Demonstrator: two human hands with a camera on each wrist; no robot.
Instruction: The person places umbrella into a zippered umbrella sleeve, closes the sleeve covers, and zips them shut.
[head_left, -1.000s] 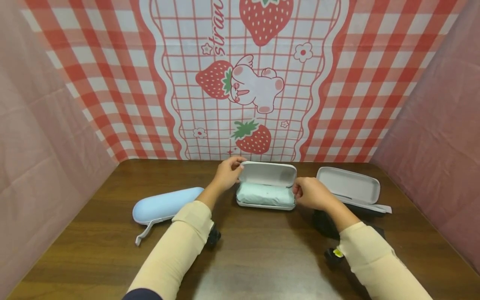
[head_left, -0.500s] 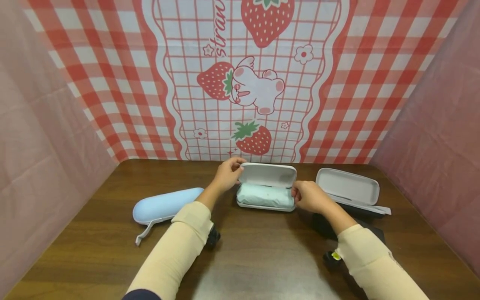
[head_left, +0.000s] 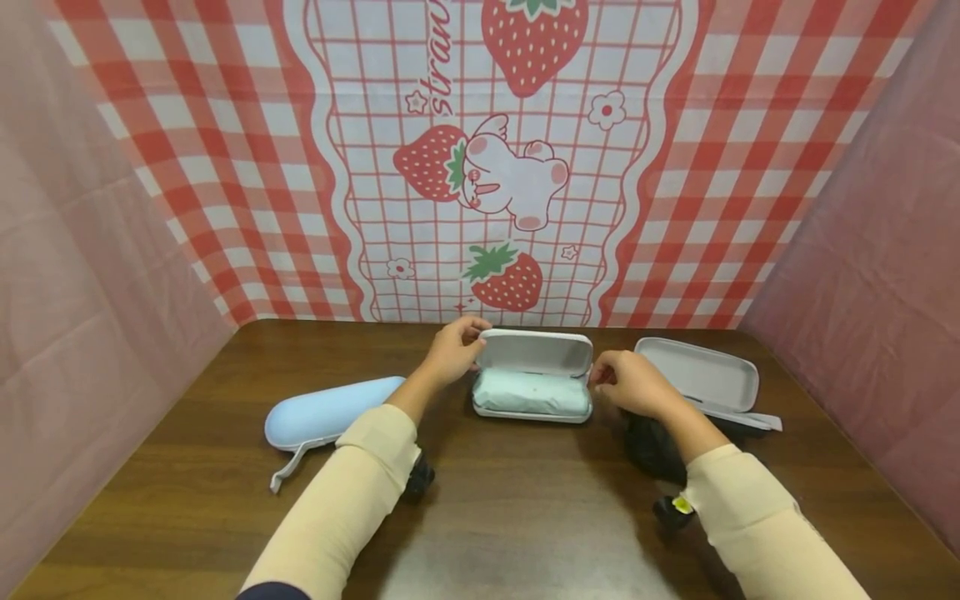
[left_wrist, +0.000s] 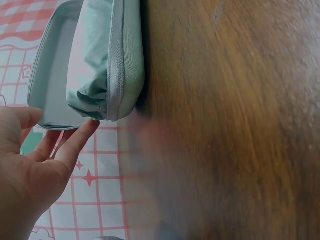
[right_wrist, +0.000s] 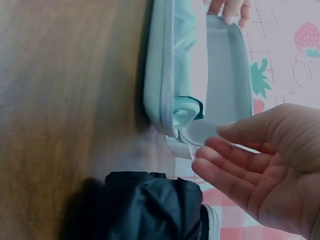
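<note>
A mint-green zippered case (head_left: 534, 415) stands unfolded at the back middle of the table, its lid (head_left: 536, 353) tilted up and back. Inside lies a rolled mint fabric bundle (head_left: 531, 392), which looks like a folded umbrella. My left hand (head_left: 453, 350) pinches the lid's left end; in the left wrist view the thumb is at the inner edge and the fingers lie behind it. Beside the case's right end is my right hand (head_left: 628, 382), holding nothing, its fingers loosely bent close to a small strap (right_wrist: 179, 147).
A closed light-blue case (head_left: 330, 410) with a strap lies to the left. At the right stands a second case (head_left: 697, 371) with its grey lid raised, and a black fabric bundle (right_wrist: 150, 207) shows close to my right hand. A checked strawberry cloth (head_left: 525, 192) hangs behind the table.
My right hand has come away from the bundle's right end, shifting back and slightly right. The left hand stays at the lid.
</note>
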